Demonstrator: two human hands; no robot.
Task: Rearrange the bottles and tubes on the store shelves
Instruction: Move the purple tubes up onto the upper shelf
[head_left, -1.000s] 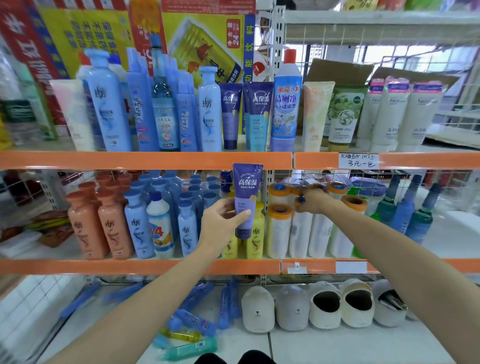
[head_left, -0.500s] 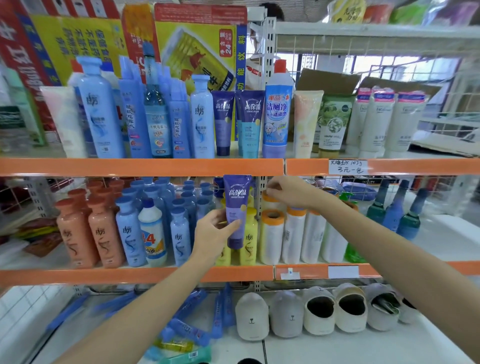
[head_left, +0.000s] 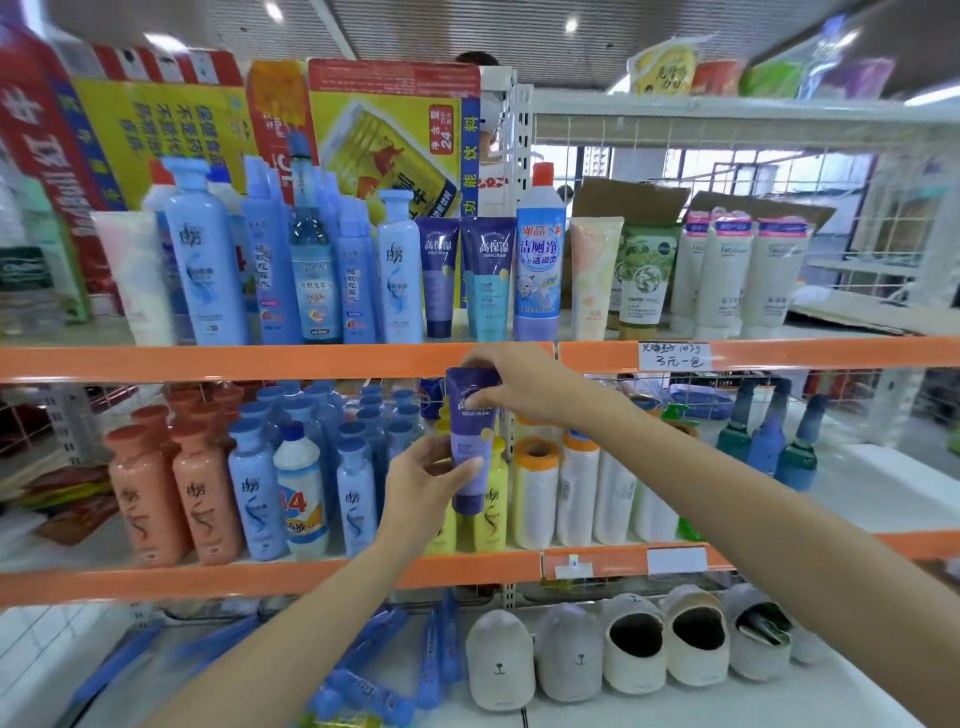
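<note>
A purple tube (head_left: 471, 441) with its cap down hangs upright in front of the middle shelf. My left hand (head_left: 423, 483) grips its lower half from the left, thumb across the front. My right hand (head_left: 511, 382) holds its top end, fingers curled over the crimp. Behind it stand yellow bottles (head_left: 491, 499). On the top shelf stand two matching tubes, a purple tube (head_left: 439, 275) and a purple and teal tube (head_left: 485, 278), beside a tall cleaner bottle (head_left: 540, 260).
Blue bottles (head_left: 358, 457) and brown bottles (head_left: 176, 493) fill the middle shelf's left part, white rolls with orange caps (head_left: 576, 488) stand on its right. The orange top shelf edge (head_left: 260, 361) runs just above my right hand. Slippers (head_left: 639, 644) and blue toothbrush packs (head_left: 374, 686) lie below.
My right hand has left the orange-capped rolls, swung left and taken hold of the tube's top. The left hand has kept its grip on the tube throughout.
</note>
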